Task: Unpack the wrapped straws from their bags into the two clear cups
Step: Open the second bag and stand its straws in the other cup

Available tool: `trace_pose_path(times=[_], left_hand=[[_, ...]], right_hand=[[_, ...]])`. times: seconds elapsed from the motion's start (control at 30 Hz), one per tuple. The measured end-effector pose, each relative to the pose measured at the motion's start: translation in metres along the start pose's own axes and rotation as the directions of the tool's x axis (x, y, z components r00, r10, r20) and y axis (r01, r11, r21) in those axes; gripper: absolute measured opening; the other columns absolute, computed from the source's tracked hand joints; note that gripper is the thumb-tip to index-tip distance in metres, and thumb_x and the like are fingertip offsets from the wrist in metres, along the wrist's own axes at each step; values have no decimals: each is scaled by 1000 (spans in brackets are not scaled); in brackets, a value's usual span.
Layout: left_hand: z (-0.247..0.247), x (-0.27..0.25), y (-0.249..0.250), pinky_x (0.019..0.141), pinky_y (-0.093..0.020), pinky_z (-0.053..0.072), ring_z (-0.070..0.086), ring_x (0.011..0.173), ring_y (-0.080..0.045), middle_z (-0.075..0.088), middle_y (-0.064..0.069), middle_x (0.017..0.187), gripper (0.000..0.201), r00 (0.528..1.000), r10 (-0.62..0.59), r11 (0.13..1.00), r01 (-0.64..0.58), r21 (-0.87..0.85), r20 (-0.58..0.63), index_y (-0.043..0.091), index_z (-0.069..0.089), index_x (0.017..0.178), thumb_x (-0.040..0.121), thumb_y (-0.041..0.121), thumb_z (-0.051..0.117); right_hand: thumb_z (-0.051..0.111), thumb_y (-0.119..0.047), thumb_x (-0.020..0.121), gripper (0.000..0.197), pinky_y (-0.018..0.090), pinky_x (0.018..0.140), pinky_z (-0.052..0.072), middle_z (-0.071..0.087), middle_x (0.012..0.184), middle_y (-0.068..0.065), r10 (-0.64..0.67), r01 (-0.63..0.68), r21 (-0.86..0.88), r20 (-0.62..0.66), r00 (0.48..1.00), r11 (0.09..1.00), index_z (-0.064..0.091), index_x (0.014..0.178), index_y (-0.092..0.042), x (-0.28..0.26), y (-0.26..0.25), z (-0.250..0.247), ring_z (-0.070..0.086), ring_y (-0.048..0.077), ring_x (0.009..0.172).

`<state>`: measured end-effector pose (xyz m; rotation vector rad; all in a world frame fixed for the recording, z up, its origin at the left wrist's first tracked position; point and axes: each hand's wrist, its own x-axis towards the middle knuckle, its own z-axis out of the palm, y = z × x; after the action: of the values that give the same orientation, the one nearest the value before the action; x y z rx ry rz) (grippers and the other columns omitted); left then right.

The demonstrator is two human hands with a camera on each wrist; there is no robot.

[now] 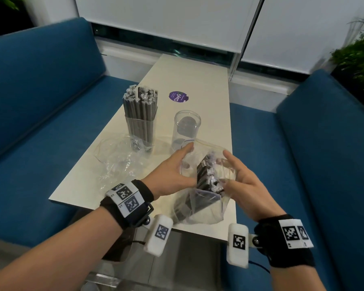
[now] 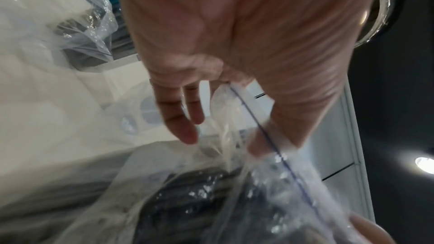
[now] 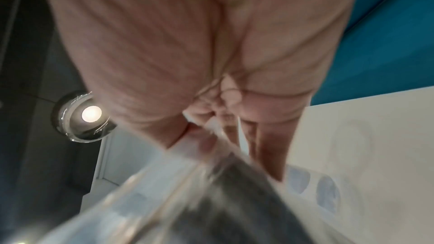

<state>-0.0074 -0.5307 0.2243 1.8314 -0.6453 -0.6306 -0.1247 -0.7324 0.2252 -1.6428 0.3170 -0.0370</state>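
Straws (image 1: 208, 175), dark and individually wrapped, stand as a bundle inside a clear zip bag (image 1: 206, 208) at the near edge of the counter (image 1: 208, 85). Bag mouth is open, and the bundle's top pokes out of it.

Left hand (image 1: 174, 166): the left wrist view shows thumb and fingers pinching the zip edge of the bag. Right hand (image 1: 242, 177): pinching the opposite edge of the mouth; fingers partly extended in the head view.

Far cup (image 1: 140, 131) is already packed with upright straws. Second clear cup (image 1: 186, 129) stands empty just beyond the bag, behind the left fingertips. A crumpled empty bag (image 1: 116, 156) lies left of the hands, against the filled cup's base. Purple sticker (image 1: 178, 97) further back on the counter.

Handling judgement: bag film is thin, limp and slick, so it gives no support and will collapse if released. Straws are light and fairly stiff as a bundle, but the wrappers look slippery and loose ones may fan out. Best hold: circle the bundle around its middle, not by the wrapper tips.
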Motion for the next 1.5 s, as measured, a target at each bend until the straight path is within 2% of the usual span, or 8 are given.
trace_pose_path(times=[0.2, 0.53, 0.7, 0.83, 1.0, 1.2, 1.37, 1.5], left_hand=[[-4, -3, -1, 89, -28, 54, 50, 133, -17, 31, 17, 162, 108, 1000, -4, 1000, 4, 15, 17, 33, 15, 163, 73, 11, 72], [-25, -5, -3, 90, -32, 60, 57, 125, -14, 40, 9, 158, 114, 982, -15, 1000, 19, -16, 189, 34, 16, 163, 68, 12, 77], [-27, -9, -7, 86, -29, 57, 55, 122, -17, 43, 10, 156, 93, 994, -6, 996, 16, -90, 110, 25, 30, 160, 81, 6, 77], [-36, -11, -7, 84, -19, 54, 59, 116, -11, 47, 15, 151, 95, 993, 95, 992, -89, -87, 76, 30, 33, 158, 79, 7, 80], [-44, -12, 4, 71, -23, 56, 59, 102, -13, 49, 15, 148, 93, 980, 173, 967, -150, -205, 97, 30, 34, 157, 81, -11, 68], [-34, 5, -8, 76, -38, 61, 63, 96, -21, 48, 1, 147, 101, 989, 59, 992, -43, -119, 136, 38, 27, 156, 77, -8, 70], [-28, 20, -13, 93, -19, 51, 47, 138, -14, 36, 10, 163, 107, 993, -31, 1000, 30, 4, 115, 28, 19, 163, 75, 2, 75], [-26, 27, -20, 98, -38, 58, 71, 111, -17, 70, 3, 130, 94, 993, -75, 997, 77, -25, 87, 28, 47, 149, 67, 7, 86]], right_hand=[[65, -24, 101, 45, 41, 86, 63, 67, 102, -10, -178, 52, -423, -264, 948, 905, 59, 140, -47, -4, -6, 13, 70, 9, 72], [46, 28, 93, 62, 29, 82, 65, 74, 130, 12, 29, 30, 408, -138, 990, 912, 60, 139, -12, -20, -12, 35, 78, 26, 104], [52, 13, 93, 64, 38, 90, 62, 74, 128, -3, -3, -90, -225, -384, 924, 970, 59, 144, -25, -16, -1, 62, 79, 16, 101], [49, 22, 90, 81, 47, 86, 64, 63, 139, -12, -76, 39, -94, -437, 896, 995, 50, 153, -29, -21, -10, 72, 80, 23, 101], [40, 32, 82, 99, 24, 67, 58, 58, 143, -25, -172, 172, -38, -419, 892, 984, 45, 156, -34, -15, -19, 63, 72, 17, 90], [58, 9, 87, 114, 15, 66, 56, 21, 166, -22, 121, -137, -388, -66, 990, 912, -5, 163, -46, 3, -7, 55, 77, 5, 93], [54, 8, 90, 101, 22, 59, 54, 49, 141, -13, 92, -168, -454, -186, 978, 875, 5, 167, -35, 29, -3, 37, 61, 10, 59], [54, 5, 93, 91, 24, 59, 52, 54, 133, -6, 144, -148, -469, -45, 989, 871, 12, 167, -27, 44, 13, 31, 62, 10, 68]])
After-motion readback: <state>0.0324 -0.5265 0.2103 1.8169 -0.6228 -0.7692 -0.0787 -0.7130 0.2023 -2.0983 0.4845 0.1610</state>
